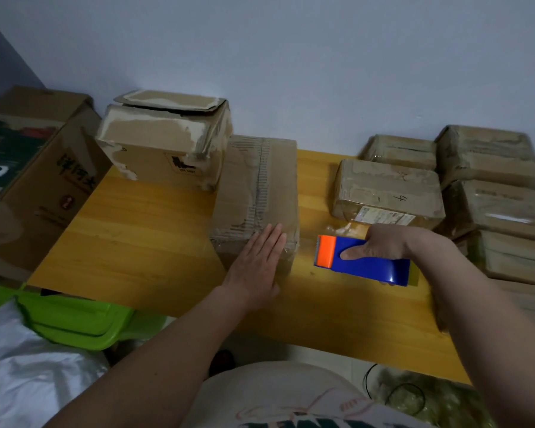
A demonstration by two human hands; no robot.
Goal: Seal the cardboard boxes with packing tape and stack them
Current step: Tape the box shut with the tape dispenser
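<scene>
Nearest, left hand (258,263) flat, fingers straight and together, pressing the near end of the middle box (255,193) on the yellow table (142,239). Just right of those fingertips, right hand (383,242) curled round the blue tape dispenser (362,261), orange end pointing at the box. Beyond the right knuckles, taped boxes (386,189) stacked along the edge. Past the left fingertips, a torn box (164,140) against the wall.

Box (257,193) mid-table (142,242); tape dispenser (362,261) just right; sealed boxes (488,186) far right.
</scene>
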